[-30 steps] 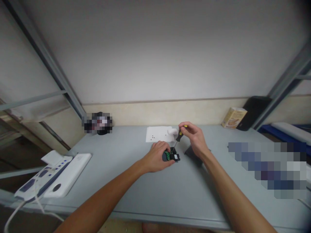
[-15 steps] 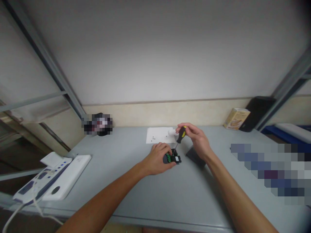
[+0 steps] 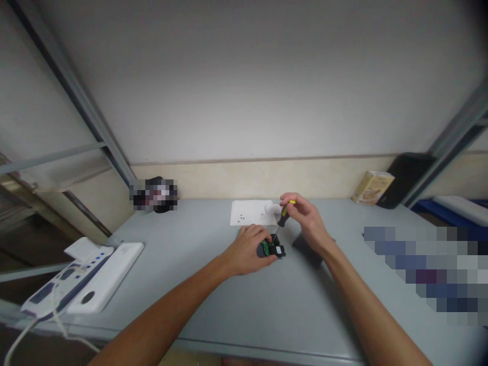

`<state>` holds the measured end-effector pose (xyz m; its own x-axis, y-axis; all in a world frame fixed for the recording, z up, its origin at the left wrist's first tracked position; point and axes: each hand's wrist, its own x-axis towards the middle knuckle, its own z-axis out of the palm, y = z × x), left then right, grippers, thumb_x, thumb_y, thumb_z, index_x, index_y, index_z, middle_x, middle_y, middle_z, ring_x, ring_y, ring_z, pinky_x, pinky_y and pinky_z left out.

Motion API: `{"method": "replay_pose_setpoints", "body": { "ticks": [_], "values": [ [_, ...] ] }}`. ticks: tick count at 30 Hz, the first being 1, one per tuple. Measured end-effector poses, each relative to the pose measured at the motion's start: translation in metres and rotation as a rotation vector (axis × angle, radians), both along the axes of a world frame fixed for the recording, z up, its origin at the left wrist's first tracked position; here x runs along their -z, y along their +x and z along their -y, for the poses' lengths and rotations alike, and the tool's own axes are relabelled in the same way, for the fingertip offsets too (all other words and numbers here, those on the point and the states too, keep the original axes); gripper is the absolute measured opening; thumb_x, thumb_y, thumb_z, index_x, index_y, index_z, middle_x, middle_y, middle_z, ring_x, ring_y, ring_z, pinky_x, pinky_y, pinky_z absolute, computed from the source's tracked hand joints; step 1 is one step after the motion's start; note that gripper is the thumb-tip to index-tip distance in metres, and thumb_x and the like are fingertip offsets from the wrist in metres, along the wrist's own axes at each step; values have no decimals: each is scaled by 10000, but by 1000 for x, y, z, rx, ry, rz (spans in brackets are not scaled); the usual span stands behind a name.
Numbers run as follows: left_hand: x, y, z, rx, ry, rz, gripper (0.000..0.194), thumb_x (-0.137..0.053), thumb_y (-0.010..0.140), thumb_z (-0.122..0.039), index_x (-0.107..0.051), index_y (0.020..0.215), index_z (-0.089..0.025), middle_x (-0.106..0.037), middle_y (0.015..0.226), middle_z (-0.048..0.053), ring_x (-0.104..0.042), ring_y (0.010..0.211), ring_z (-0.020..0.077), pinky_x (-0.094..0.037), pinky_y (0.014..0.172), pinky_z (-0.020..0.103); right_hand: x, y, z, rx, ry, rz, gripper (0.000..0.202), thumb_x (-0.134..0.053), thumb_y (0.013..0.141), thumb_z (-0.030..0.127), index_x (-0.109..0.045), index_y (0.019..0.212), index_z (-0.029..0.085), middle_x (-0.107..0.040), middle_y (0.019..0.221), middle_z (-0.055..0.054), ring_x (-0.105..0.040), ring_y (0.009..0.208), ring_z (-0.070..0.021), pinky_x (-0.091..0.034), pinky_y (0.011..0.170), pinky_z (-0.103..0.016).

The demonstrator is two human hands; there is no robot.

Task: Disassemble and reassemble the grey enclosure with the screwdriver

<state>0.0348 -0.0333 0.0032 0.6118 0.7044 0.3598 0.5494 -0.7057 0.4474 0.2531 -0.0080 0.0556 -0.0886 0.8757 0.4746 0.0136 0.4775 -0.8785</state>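
Observation:
Near the middle of the grey table, my left hand point(image 3: 249, 250) grips a small black device point(image 3: 277, 250) with a green circuit board point(image 3: 266, 247) exposed. Its fingers wrap around the far and near sides of the casing. My right hand point(image 3: 307, 216) is closed on a screwdriver point(image 3: 283, 218) with a black and yellow handle. The shaft slants down to the left, and its tip reaches into the device; the exact contact point is too small to make out. Under my right wrist lies a dark flat piece point(image 3: 308, 250), partly covered by the forearm.
A white sheet point(image 3: 247, 208) with several tiny dark screws lies behind the device, a small white object point(image 3: 272, 209) on it. White power strips point(image 3: 114, 277) with cables sit at left. A yellow box point(image 3: 372, 187) and black case point(image 3: 406, 178) stand at back right.
The screwdriver's handle has turned in my right hand and leans further right, with the fingers shifted slightly. My left hand still holds the device in place.

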Motion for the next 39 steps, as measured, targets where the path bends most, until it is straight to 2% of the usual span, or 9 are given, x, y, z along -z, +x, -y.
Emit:
{"method": "replay_pose_setpoints", "body": {
  "ticks": [6, 9, 12, 15, 20, 26, 30, 36, 39],
  "values": [
    [1, -1, 0, 5, 65, -22, 298, -790, 856, -435, -641, 1023, -239, -687, 1191, 38, -615, 1143, 241, -392, 1025, 414, 1, 4, -1, -38, -50, -51, 249, -718, 898, 416, -730, 1094, 264, -733, 1002, -48, -657, 964, -233, -504, 876, -360],
    [2, -1, -1, 1, 83, -31, 292, -784, 861, -439, -656, 1030, -239, -696, 1189, 41, -626, 1133, 241, -399, 1026, 413, 3, 3, -1, -14, 18, -66, 189, -669, 935, 424, -735, 979, 253, -727, 1097, -61, -642, 1081, -250, -491, 930, -366],
    [2, -1, -1, 12, 98, -38, 293, -775, 869, -446, -665, 1047, -242, -700, 1200, 45, -630, 1139, 245, -401, 1029, 415, 3, 0, 1, 42, 32, -44, 188, -735, 892, 430, -724, 892, 242, -699, 1043, -49, -634, 957, -219, -499, 810, -322],
    [2, -1, -1, 9, 100, -42, 305, -778, 865, -458, -669, 1049, -240, -703, 1204, 47, -633, 1139, 247, -404, 1026, 418, 4, -3, 0, 2, -38, -68, 217, -765, 868, 412, -738, 1018, 258, -714, 973, -34, -643, 873, -205, -508, 796, -326],
    [1, -2, -1, 7, 85, -34, 298, -770, 869, -469, -675, 1033, -239, -709, 1192, 46, -637, 1133, 248, -417, 1023, 415, 7, -8, -1, -15, 18, -87, 199, -617, 976, 410, -733, 1048, 265, -736, 1129, -58, -650, 1088, -242, -482, 974, -383],
    [1, -2, -2, 16, 76, -24, 284, -785, 860, -442, -670, 1021, -238, -698, 1224, 44, -633, 1146, 249, -419, 1035, 417, 6, -12, 2, 52, 8, -60, 202, -762, 869, 410, -719, 1001, 263, -707, 1024, -45, -641, 948, -223, -512, 832, -337],
    [1, -2, -2, 15, 71, -23, 277, -783, 861, -440, -674, 1017, -239, -701, 1202, 46, -632, 1145, 251, -430, 1033, 414, 8, -12, 1, -62, -32, -147, 253, -652, 953, 400, -694, 1176, 287, -723, 1066, -42, -656, 1003, -221, -504, 914, -361],
    [2, -2, -2, 25, 79, -18, 259, -773, 872, -431, -668, 1002, -233, -696, 1203, 51, -630, 1135, 249, -444, 1012, 403, 10, -14, 1, 93, 32, -48, 203, -738, 890, 429, -725, 1004, 262, -684, 1045, -35, -632, 950, -212, -502, 845, -329],
    [2, -2, -2, 30, 68, -20, 267, -775, 871, -426, -654, 1007, -231, -699, 1182, 51, -628, 1129, 249, -444, 1010, 399, 9, -12, 1, 34, 4, -70, 235, -694, 926, 405, -719, 1114, 266, -717, 1029, -39, -653, 959, -216, -509, 882, -349]
  ]
}}
